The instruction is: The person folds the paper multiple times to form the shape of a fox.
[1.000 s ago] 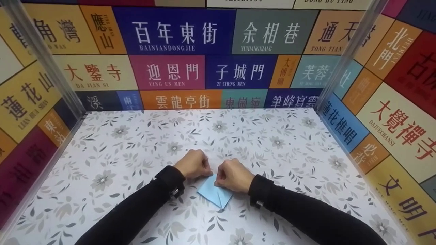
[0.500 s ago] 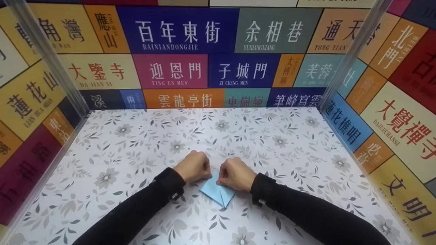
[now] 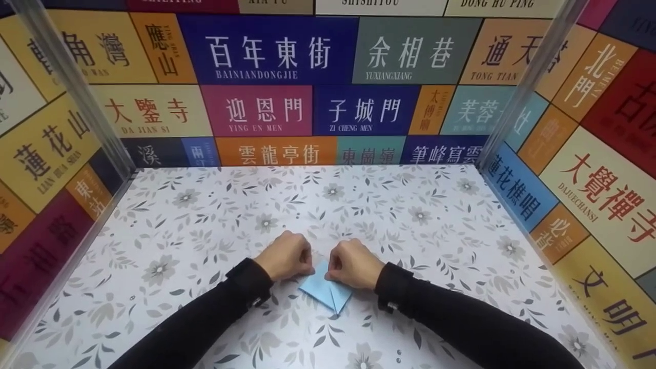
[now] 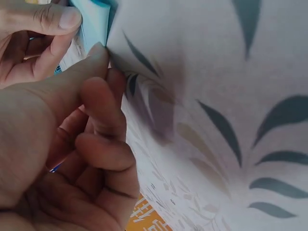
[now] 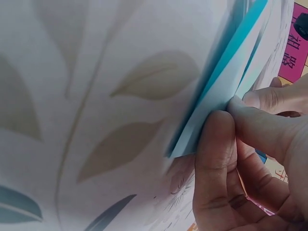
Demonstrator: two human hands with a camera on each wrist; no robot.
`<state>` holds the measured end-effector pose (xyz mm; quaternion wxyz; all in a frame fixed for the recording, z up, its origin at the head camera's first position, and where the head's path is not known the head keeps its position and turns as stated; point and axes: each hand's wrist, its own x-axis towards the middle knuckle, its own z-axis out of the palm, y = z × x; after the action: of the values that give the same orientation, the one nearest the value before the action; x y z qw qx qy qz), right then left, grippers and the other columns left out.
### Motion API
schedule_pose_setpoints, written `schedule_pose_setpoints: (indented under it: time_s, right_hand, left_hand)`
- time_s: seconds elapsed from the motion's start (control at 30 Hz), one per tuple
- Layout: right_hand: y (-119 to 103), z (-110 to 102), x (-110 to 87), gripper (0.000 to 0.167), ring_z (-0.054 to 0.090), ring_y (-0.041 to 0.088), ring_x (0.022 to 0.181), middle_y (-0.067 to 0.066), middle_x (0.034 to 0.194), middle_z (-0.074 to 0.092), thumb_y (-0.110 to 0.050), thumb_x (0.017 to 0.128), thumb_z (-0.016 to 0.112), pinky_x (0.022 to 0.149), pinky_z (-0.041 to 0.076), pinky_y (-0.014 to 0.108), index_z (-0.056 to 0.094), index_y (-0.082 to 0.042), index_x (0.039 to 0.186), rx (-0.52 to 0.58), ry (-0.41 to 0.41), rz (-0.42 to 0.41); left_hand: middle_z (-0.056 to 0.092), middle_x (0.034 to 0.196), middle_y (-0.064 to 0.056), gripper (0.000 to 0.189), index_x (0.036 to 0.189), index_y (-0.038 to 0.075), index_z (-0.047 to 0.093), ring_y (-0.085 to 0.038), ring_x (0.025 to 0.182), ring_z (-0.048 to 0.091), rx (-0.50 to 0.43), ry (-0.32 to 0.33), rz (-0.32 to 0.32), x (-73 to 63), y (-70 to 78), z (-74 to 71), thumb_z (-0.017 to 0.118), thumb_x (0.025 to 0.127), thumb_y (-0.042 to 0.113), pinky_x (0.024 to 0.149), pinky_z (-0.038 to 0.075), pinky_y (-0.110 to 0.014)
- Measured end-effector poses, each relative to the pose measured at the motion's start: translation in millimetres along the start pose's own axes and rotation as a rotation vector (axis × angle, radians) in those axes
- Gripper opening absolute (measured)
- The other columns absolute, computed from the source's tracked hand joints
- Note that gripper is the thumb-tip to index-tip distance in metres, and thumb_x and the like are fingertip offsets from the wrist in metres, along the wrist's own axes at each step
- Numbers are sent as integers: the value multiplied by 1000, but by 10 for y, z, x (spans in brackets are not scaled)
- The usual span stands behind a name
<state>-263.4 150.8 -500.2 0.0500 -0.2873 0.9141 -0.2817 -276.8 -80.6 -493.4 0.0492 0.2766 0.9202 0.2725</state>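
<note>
A small light-blue folded paper (image 3: 323, 291) lies on the table between both hands, with a fold line running to its near corner. On its left edge, my left hand (image 3: 287, 257) pinches with thumb and forefinger, its other fingers curled. In the left wrist view the left thumb (image 4: 96, 55) meets the edge of the blue paper (image 4: 94, 24). My right hand (image 3: 354, 264) pinches the paper's upper right part. The right wrist view shows the paper's layered edge (image 5: 211, 106) at the right thumb and forefinger (image 5: 216, 139). The fingers hide the far part of the paper.
A white floral cloth or sheet (image 3: 215, 230) covers the table. Walls with coloured sign panels (image 3: 266, 48) stand at the back and both sides. Clear corner strips (image 3: 528, 82) run up where the walls meet.
My left hand has shifted slightly left and nearer along the paper's edge. The right hand keeps its hold, and the paper stays nearly in place.
</note>
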Motion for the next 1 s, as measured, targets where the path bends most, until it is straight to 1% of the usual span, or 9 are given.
schedule_pose_setpoints:
  time_s: [0.1,0.27,0.47,0.53,0.63,0.73,0.87,1.0]
  right_hand:
    - [0,8,-2,13,58,4,62,1,71,79,-8,90,97,62,49,21,86,-9,83,4,-4,-3]
    - [9,2,-11,14,58,4,62,1,71,78,-7,90,97,62,49,21,86,-8,83,-1,9,-13]
    - [11,-16,-16,16,56,2,62,1,69,77,-7,89,98,62,48,21,85,-8,80,-9,30,-37]
    - [10,-14,-16,16,56,2,63,2,69,77,-7,89,98,62,47,21,85,-9,80,-12,31,-39]
    - [7,-9,-17,16,57,3,64,0,70,77,-9,90,98,63,48,22,85,-10,81,-15,27,-24]
    - [7,-5,-21,15,59,5,65,-1,71,78,-10,90,98,63,49,23,85,-11,82,-16,25,-3]
    - [12,-3,-26,15,60,5,65,-1,71,78,-11,90,99,64,50,23,86,-11,83,-22,31,7]
    - [13,-2,-26,14,60,4,65,-1,72,79,-13,91,99,64,51,23,86,-12,84,-28,19,3]
  left_hand:
    - [77,69,-1,20,78,9,84,-8,62,61,-18,9,11,-30,-20,-1,103,84,7,63,52,-26]
    - [77,68,-2,21,76,8,84,-7,61,60,-33,5,16,-55,-44,-14,104,82,7,62,50,-24]
    - [79,70,-1,19,78,9,85,-6,62,60,-18,-2,31,-61,-40,-29,102,85,9,63,53,-26]
    - [78,70,0,19,78,10,85,-7,62,60,-10,-8,27,-70,-36,-43,102,85,10,63,54,-26]
    - [78,70,1,20,78,10,84,-8,62,61,-8,-22,3,-93,-32,-61,103,84,11,62,54,-27]
    - [78,71,2,20,80,12,84,-8,63,62,-11,-33,-15,-118,-32,-65,103,85,12,64,55,-27]
    - [78,72,3,19,80,12,84,-8,64,62,-18,-30,-13,-156,-45,-55,102,87,12,66,55,-27]
    - [77,70,3,20,79,11,84,-6,63,61,-21,-34,-6,-210,-64,-55,101,87,11,64,53,-25]
